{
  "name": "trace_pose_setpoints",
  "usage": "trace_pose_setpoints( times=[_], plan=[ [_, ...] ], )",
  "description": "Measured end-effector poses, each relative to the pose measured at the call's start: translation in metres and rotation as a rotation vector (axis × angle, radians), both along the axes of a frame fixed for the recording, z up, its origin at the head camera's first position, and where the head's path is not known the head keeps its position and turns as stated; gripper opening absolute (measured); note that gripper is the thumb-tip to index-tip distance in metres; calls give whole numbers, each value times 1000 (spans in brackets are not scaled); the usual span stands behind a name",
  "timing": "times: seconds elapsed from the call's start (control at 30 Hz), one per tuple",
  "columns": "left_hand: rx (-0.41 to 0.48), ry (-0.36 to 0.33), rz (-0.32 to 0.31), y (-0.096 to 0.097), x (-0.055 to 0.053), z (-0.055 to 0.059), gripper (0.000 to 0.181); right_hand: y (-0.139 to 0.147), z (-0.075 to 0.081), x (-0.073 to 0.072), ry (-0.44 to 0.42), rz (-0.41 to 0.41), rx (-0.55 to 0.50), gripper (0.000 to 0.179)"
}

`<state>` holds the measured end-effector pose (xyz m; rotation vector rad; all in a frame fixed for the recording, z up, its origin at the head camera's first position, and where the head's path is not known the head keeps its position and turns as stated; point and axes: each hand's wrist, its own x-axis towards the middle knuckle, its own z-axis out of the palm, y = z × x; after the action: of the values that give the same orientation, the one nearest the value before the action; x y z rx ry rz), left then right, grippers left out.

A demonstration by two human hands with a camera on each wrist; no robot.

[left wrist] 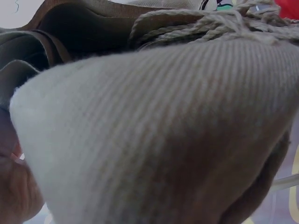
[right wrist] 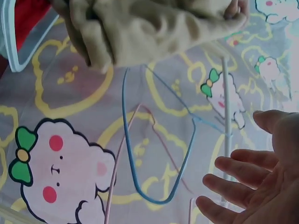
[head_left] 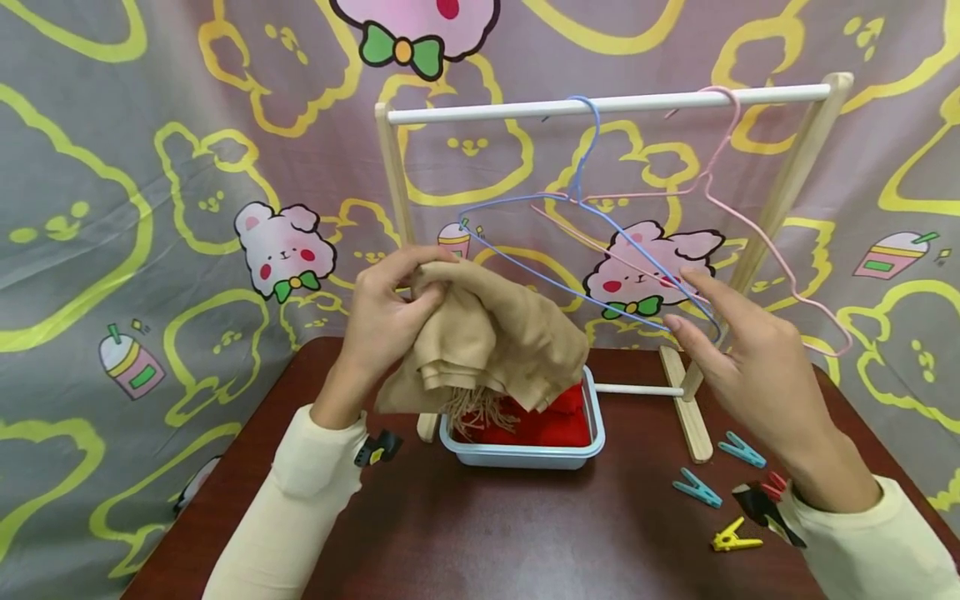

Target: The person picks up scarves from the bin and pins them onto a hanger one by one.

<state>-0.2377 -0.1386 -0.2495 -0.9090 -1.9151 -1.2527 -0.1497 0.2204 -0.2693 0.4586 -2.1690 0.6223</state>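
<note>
A tan scarf (head_left: pixel 525 333) with a fringed end hangs in folds from my left hand (head_left: pixel 390 308), which grips it between thumb and fingers at its upper left. In the left wrist view the scarf's ribbed fabric (left wrist: pixel 154 121) fills most of the picture and covers much of the hand. My right hand (head_left: pixel 757 375) has its fingers spread and holds nothing. In the head view its fingertips overlap the right end of the blue hanger (head_left: pixel 580 171); the right wrist view shows those fingers (right wrist: pixel 247 175) apart from the wire.
Behind the hands stands a rack with a white rail (head_left: pixel 487 112); a pink hanger (head_left: pixel 737 117) also hangs there. Below the scarf, a light blue basin (head_left: pixel 525 456) contains red cloth (head_left: pixel 555 429). Teal clothespins (head_left: pixel 697 487), a red one and a yellow clothespin (head_left: pixel 735 537) lie at the right.
</note>
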Motion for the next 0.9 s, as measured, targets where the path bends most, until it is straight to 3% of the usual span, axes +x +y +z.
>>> trace_pose_setpoints(
  times=[0.23, 0.47, 0.67, 0.9],
  plan=[
    [-15, 5, -1, 2, 0, 0, 29, 8, 5, -20, -146, -10, -2, 53],
    [-28, 15, 9, 2, 0, 0, 29, 14, 11, -43, -296, 31, -32, 41],
    [-54, 18, 23, 1, 1, 1, 28, 15, 12, -60, -326, 28, 37, 22],
    [-67, 18, 17, 1, 2, 1, 26, 16, 12, -69, -368, 31, 77, 21]
  ],
)
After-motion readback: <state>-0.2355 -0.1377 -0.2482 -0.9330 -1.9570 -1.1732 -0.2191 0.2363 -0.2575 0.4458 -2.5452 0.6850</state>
